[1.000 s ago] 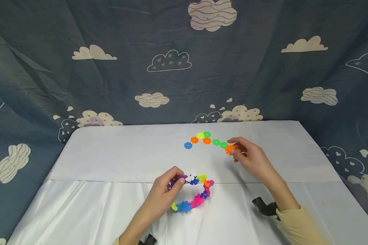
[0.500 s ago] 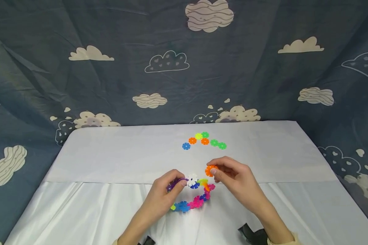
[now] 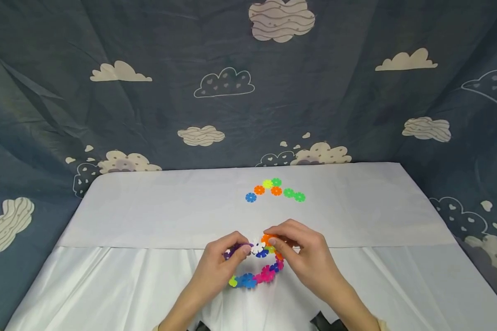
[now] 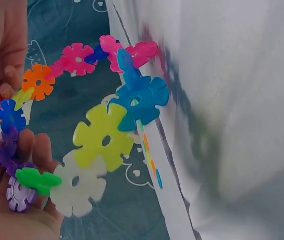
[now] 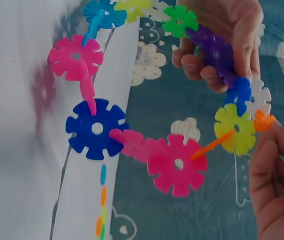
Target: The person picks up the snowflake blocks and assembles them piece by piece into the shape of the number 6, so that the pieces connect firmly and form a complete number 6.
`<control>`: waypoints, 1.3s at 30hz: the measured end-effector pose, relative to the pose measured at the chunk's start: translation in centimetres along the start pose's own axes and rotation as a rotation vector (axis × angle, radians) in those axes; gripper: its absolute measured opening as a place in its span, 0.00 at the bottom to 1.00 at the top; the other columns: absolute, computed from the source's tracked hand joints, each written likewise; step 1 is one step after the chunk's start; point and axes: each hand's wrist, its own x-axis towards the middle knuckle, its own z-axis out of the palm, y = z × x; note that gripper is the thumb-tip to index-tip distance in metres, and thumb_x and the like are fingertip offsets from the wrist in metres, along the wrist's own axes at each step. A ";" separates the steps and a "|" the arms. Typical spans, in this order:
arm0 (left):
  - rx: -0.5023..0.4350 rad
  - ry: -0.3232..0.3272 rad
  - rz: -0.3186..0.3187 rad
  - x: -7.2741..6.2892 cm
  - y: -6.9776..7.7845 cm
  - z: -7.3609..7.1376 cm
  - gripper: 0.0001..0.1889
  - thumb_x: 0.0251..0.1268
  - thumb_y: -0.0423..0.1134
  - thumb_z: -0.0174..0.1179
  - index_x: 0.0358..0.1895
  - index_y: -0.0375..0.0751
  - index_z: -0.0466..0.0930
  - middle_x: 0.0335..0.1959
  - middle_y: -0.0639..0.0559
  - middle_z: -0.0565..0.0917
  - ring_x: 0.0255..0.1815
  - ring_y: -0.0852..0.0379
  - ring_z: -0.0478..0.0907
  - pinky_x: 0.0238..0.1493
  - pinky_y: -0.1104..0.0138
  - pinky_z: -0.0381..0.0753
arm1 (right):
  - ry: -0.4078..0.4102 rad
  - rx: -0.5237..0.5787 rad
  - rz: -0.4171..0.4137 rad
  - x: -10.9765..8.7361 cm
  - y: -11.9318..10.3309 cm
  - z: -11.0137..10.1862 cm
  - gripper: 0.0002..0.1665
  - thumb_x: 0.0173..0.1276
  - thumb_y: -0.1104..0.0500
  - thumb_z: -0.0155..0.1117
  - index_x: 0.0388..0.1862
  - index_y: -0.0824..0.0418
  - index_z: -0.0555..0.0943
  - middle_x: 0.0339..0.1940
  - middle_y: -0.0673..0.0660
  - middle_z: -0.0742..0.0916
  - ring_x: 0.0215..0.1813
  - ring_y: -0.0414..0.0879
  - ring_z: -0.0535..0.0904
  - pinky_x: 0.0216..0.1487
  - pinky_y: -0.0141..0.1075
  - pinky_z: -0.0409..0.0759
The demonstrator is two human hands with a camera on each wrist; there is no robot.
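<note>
A ring of linked plastic snowflake discs [image 3: 267, 274] hangs between my hands over the white cloth. My left hand [image 3: 215, 262] pinches its purple discs [image 5: 217, 52] between thumb and fingers. Beside them on the ring are a dark blue disc [image 4: 11, 116] and a white disc [image 5: 260, 97]. My right hand [image 3: 312, 259] pinches an orange disc [image 5: 264, 121] by thumb and fingertips, its edge right at the white disc. Farther round are a yellow disc [image 4: 101, 137], a light blue disc [image 4: 140, 100] and pink discs [image 5: 178, 164]. Fingers partly hide the purple and orange discs.
Several loose discs lie at the back of the white table [image 3: 149, 207]: a blue disc [image 3: 251, 197], orange discs [image 3: 259, 190], a yellow disc [image 3: 267, 184] and green discs [image 3: 300, 196]. Behind rises a dark curtain [image 3: 232, 115] with printed clouds.
My right hand has brought the orange disc from the right end of the loose row, toward me and leftward, to the white disc. My left hand stays nearly still, holding the ring.
</note>
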 end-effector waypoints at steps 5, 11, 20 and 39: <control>-0.039 0.042 0.047 0.1 0.1 0.0 0.09 0.74 0.43 0.57 0.36 0.44 0.80 0.29 0.60 0.80 0.32 0.57 0.79 0.34 0.64 0.82 | 0.040 -0.024 -0.084 0.1 -0.3 0.4 0.17 0.62 0.68 0.71 0.45 0.49 0.86 0.37 0.40 0.84 0.34 0.37 0.81 0.37 0.33 0.83; -0.013 0.094 0.147 0.0 0.1 -0.1 0.06 0.72 0.39 0.58 0.35 0.45 0.81 0.29 0.61 0.80 0.31 0.58 0.77 0.33 0.66 0.79 | 0.014 -0.028 -0.153 0.2 -0.5 0.3 0.14 0.61 0.68 0.71 0.44 0.54 0.86 0.37 0.46 0.85 0.34 0.38 0.81 0.37 0.32 0.82; -0.090 0.067 0.093 0.0 1.1 0.3 0.06 0.73 0.41 0.57 0.36 0.46 0.80 0.31 0.58 0.81 0.34 0.53 0.79 0.35 0.64 0.81 | 0.002 -0.022 -0.147 0.2 -0.8 -0.4 0.15 0.61 0.66 0.71 0.45 0.51 0.87 0.33 0.44 0.84 0.32 0.37 0.79 0.35 0.31 0.81; -0.134 -0.052 -0.118 1.6 0.8 0.2 0.10 0.77 0.49 0.51 0.50 0.54 0.80 0.37 0.54 0.79 0.37 0.54 0.75 0.39 0.65 0.75 | -0.095 -0.004 0.112 3.7 -0.1 0.6 0.06 0.63 0.56 0.73 0.37 0.46 0.85 0.30 0.41 0.85 0.32 0.42 0.79 0.31 0.36 0.80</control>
